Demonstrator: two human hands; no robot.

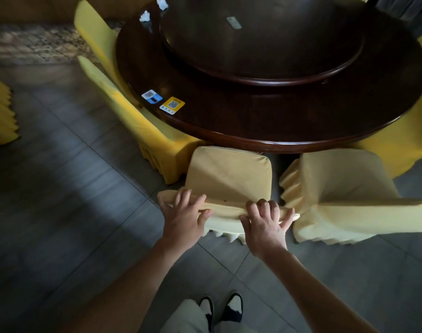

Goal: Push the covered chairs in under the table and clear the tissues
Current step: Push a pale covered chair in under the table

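Note:
A chair in a pale yellow cover (pixel 229 174) stands right in front of me, its seat front just under the edge of the round dark wooden table (pixel 265 121). My left hand (pixel 184 217) and my right hand (pixel 265 224) both grip the top of its backrest, fingers curled over the fabric. Two crumpled white tissues (pixel 145 16) (pixel 162 3) lie on the table's far left rim.
A second covered chair (pixel 344 188) stands pulled out to the right. Two more (pixel 133 116) (pixel 94 30) sit tucked along the table's left side. A lazy Susan (pixel 265 37) fills the table's middle, and two QR stickers (pixel 163 102) lie near its rim. Grey tiled floor spreads to the left.

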